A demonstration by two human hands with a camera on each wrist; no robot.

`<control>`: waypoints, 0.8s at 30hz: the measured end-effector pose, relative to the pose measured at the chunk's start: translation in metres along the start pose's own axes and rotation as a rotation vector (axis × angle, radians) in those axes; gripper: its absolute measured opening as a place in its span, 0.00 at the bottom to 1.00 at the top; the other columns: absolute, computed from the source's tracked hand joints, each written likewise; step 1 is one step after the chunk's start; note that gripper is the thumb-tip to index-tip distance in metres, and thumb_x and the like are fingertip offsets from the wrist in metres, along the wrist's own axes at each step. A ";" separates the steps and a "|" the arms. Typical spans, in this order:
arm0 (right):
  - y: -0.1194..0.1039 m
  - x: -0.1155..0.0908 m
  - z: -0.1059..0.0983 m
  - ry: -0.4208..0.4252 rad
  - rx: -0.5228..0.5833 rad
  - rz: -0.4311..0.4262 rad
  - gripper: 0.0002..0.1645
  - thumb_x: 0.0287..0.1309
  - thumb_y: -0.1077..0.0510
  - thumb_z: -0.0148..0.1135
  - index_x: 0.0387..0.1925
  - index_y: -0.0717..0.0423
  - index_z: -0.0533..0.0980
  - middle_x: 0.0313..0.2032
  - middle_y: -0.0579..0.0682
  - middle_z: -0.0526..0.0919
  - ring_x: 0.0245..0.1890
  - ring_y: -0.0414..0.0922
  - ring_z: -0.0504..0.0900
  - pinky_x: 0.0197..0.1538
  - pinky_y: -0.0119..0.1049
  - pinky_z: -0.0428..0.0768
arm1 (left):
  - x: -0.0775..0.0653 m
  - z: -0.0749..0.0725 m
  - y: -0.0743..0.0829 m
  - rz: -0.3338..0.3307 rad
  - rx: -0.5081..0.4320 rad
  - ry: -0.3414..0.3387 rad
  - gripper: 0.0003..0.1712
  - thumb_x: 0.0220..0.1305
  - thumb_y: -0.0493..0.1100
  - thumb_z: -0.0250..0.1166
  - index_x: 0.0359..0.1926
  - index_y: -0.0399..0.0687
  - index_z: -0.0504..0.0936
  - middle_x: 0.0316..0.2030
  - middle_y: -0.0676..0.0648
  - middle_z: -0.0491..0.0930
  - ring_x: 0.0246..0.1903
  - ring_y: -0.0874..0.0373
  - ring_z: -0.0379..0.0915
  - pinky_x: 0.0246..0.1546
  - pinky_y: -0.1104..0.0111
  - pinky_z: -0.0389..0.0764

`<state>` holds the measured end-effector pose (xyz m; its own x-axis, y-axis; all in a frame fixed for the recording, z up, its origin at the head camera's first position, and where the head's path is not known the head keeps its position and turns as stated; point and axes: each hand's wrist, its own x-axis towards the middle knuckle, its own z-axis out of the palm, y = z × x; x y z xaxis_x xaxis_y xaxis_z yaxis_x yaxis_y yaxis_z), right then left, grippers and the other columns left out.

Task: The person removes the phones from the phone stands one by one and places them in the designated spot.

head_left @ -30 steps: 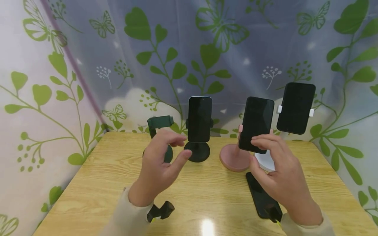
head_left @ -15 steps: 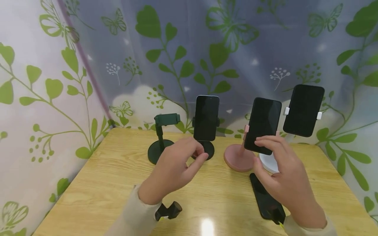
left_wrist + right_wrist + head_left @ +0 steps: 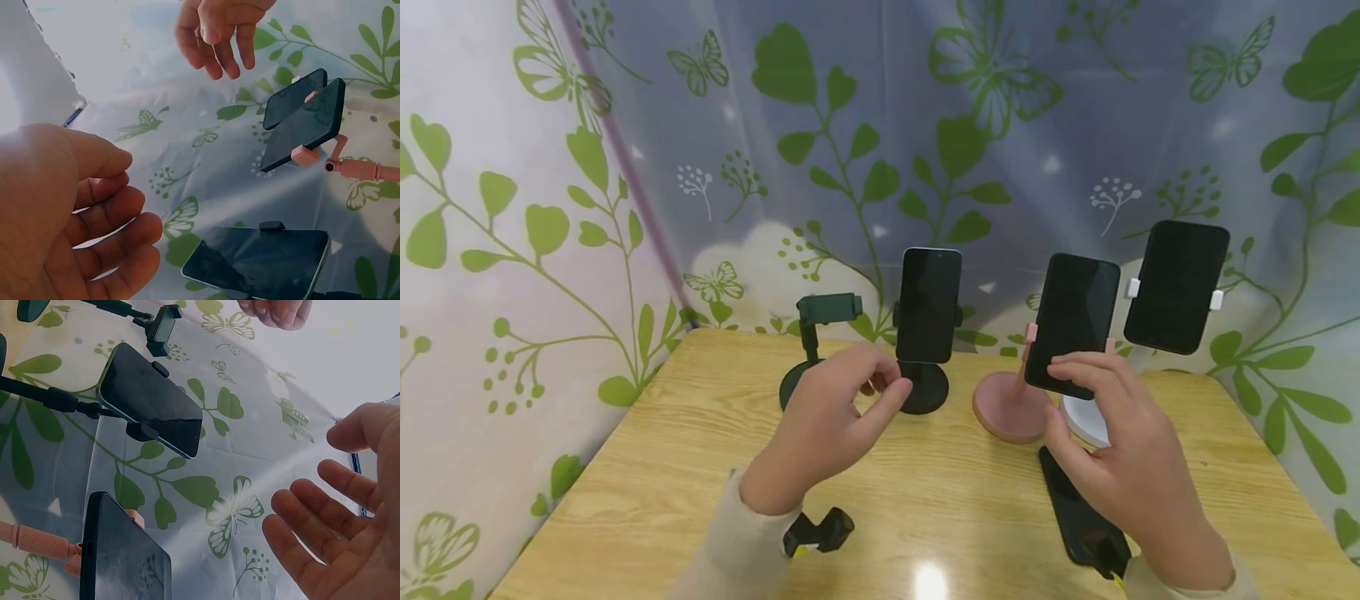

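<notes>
My left hand [image 3: 831,425] hovers above the table with fingers loosely curled and nothing in them. It partly hides the base of a green phone stand [image 3: 831,308], which bears no phone. Beside that, a black stand [image 3: 925,392] holds an upright phone [image 3: 928,304]. My right hand [image 3: 1127,458], fingers relaxed and holding nothing, is in front of a pink stand [image 3: 1011,408] with its phone [image 3: 1071,312]. Both hands look empty in the wrist views too, the left [image 3: 31,200] and the right [image 3: 356,569].
At the far right a white stand [image 3: 1084,419] holds another phone [image 3: 1176,287]. One more dark phone [image 3: 1078,517] lies flat on the wooden table [image 3: 925,483], partly under my right hand. A leaf-patterned curtain [image 3: 865,67] hangs behind.
The view has shifted, so the stands appear further right. My left hand has moved away from the green stand, its thumb and fingers closer together. My right hand keeps almost the same pose.
</notes>
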<state>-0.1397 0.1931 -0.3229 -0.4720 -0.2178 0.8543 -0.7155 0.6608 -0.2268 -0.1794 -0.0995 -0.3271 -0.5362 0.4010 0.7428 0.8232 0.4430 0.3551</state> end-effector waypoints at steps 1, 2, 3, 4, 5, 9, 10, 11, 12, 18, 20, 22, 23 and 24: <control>0.000 -0.001 0.000 -0.001 0.002 0.001 0.32 0.75 0.39 0.50 0.48 0.66 0.80 0.49 0.60 0.82 0.48 0.48 0.78 0.69 0.24 0.64 | 0.000 0.000 0.000 -0.005 -0.004 0.001 0.06 0.70 0.39 0.68 0.38 0.49 0.78 0.33 0.55 0.78 0.35 0.62 0.77 0.38 0.67 0.81; 0.000 -0.001 0.000 -0.003 0.004 0.001 0.32 0.75 0.39 0.50 0.49 0.66 0.80 0.49 0.60 0.82 0.48 0.48 0.78 0.67 0.22 0.65 | 0.000 0.001 -0.001 -0.012 -0.011 -0.001 0.05 0.70 0.39 0.68 0.38 0.49 0.78 0.33 0.55 0.78 0.35 0.62 0.77 0.38 0.67 0.81; 0.000 -0.001 0.000 -0.005 0.005 0.002 0.32 0.75 0.39 0.50 0.49 0.66 0.80 0.49 0.60 0.82 0.48 0.48 0.78 0.68 0.23 0.65 | 0.000 0.001 -0.002 -0.015 -0.019 -0.001 0.05 0.71 0.39 0.68 0.39 0.49 0.78 0.34 0.55 0.78 0.35 0.63 0.77 0.38 0.68 0.81; 0.000 -0.002 -0.001 -0.006 0.007 0.004 0.32 0.75 0.39 0.50 0.49 0.66 0.80 0.49 0.60 0.82 0.48 0.48 0.78 0.67 0.22 0.65 | 0.000 0.001 -0.004 -0.019 -0.028 0.003 0.05 0.71 0.39 0.67 0.39 0.49 0.78 0.34 0.54 0.78 0.36 0.63 0.77 0.38 0.68 0.81; 0.000 -0.002 -0.001 -0.007 0.008 0.003 0.33 0.75 0.39 0.50 0.49 0.66 0.80 0.49 0.60 0.82 0.48 0.48 0.78 0.65 0.21 0.65 | 0.001 0.002 -0.006 -0.019 -0.039 0.012 0.04 0.71 0.39 0.67 0.40 0.48 0.78 0.34 0.54 0.79 0.36 0.63 0.76 0.38 0.68 0.81; -0.001 -0.002 -0.001 -0.002 0.011 -0.005 0.32 0.75 0.39 0.50 0.49 0.66 0.79 0.50 0.61 0.82 0.47 0.47 0.77 0.64 0.21 0.66 | 0.004 0.004 -0.018 -0.051 -0.155 0.104 0.03 0.71 0.35 0.65 0.42 0.45 0.79 0.35 0.51 0.80 0.35 0.60 0.76 0.37 0.65 0.80; 0.000 -0.001 -0.002 0.000 0.010 -0.008 0.32 0.75 0.40 0.51 0.49 0.67 0.79 0.50 0.61 0.82 0.47 0.48 0.77 0.63 0.21 0.66 | 0.006 0.006 -0.022 -0.069 -0.184 0.139 0.03 0.71 0.34 0.65 0.42 0.44 0.79 0.36 0.50 0.80 0.36 0.59 0.77 0.39 0.64 0.80; 0.000 -0.001 -0.003 0.002 0.009 -0.012 0.32 0.75 0.40 0.51 0.49 0.67 0.79 0.50 0.61 0.81 0.47 0.48 0.77 0.62 0.20 0.66 | 0.008 0.008 -0.026 -0.094 -0.209 0.173 0.03 0.72 0.34 0.64 0.42 0.43 0.79 0.36 0.49 0.80 0.37 0.58 0.77 0.42 0.63 0.80; 0.000 -0.001 -0.003 0.005 0.008 -0.013 0.32 0.75 0.40 0.51 0.49 0.67 0.79 0.50 0.61 0.81 0.47 0.48 0.77 0.63 0.20 0.66 | 0.010 0.011 -0.030 -0.128 -0.238 0.204 0.02 0.73 0.34 0.63 0.43 0.42 0.78 0.37 0.47 0.80 0.39 0.56 0.78 0.45 0.62 0.80; 0.000 -0.001 -0.007 0.022 0.008 -0.019 0.31 0.75 0.41 0.51 0.48 0.67 0.79 0.48 0.61 0.82 0.48 0.48 0.78 0.64 0.22 0.66 | 0.015 0.033 -0.050 -0.430 -0.357 0.212 0.19 0.79 0.45 0.59 0.60 0.36 0.74 0.54 0.40 0.77 0.57 0.49 0.75 0.66 0.57 0.72; 0.000 -0.001 -0.009 0.028 0.008 -0.017 0.30 0.74 0.42 0.51 0.48 0.67 0.80 0.48 0.61 0.82 0.49 0.48 0.78 0.64 0.23 0.66 | 0.015 0.039 -0.055 -0.530 -0.368 0.156 0.27 0.80 0.51 0.58 0.67 0.38 0.69 0.61 0.40 0.74 0.64 0.49 0.70 0.70 0.55 0.67; 0.000 0.000 -0.010 0.032 0.014 -0.019 0.29 0.73 0.44 0.51 0.48 0.67 0.80 0.48 0.61 0.82 0.49 0.48 0.78 0.63 0.22 0.67 | 0.014 0.045 -0.060 -0.595 -0.355 0.110 0.33 0.79 0.56 0.56 0.72 0.40 0.64 0.65 0.42 0.71 0.68 0.49 0.66 0.72 0.54 0.63; -0.001 0.000 -0.011 0.032 0.017 -0.020 0.28 0.72 0.44 0.52 0.48 0.67 0.80 0.48 0.61 0.82 0.49 0.48 0.78 0.63 0.22 0.67 | 0.015 0.048 -0.062 -0.617 -0.348 0.091 0.36 0.79 0.59 0.55 0.74 0.42 0.62 0.67 0.43 0.70 0.70 0.50 0.65 0.73 0.54 0.62; -0.001 0.000 -0.011 0.028 0.018 -0.017 0.28 0.71 0.45 0.52 0.48 0.66 0.80 0.48 0.60 0.82 0.49 0.48 0.78 0.63 0.22 0.67 | 0.015 0.051 -0.064 -0.633 -0.343 0.076 0.38 0.79 0.61 0.55 0.76 0.43 0.60 0.69 0.43 0.69 0.71 0.50 0.63 0.74 0.54 0.61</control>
<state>-0.1334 0.2006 -0.3172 -0.4450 -0.2087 0.8708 -0.7326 0.6441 -0.2200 -0.2494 -0.0811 -0.3678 -0.9253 0.0886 0.3688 0.3782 0.2899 0.8792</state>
